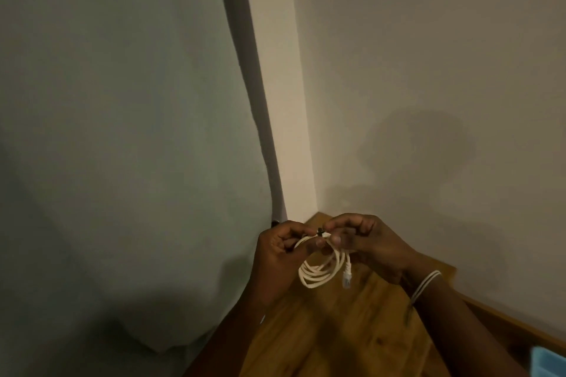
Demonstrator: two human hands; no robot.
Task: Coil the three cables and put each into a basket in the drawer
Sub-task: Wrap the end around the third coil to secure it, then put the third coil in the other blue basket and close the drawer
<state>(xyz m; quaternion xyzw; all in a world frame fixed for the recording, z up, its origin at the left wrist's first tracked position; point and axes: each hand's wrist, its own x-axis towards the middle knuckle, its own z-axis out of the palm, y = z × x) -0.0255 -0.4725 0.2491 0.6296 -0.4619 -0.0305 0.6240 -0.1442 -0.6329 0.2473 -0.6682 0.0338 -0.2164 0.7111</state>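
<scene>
Nearest us, our left hand point(277, 249) pinches the top of the cream-white coiled cable point(321, 266) so the loops hang gathered above the brown wooden bench point(352, 330). Our right hand point(364, 242), fingers curled shut on the same bunch, works a small dark tie point(320, 232), apparently to bind the coil. No drawer or basket shows.

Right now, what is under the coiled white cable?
The white cable hangs in the air, held by the left hand and right hand. Under it is the wooden surface; nothing else shows there.
</scene>
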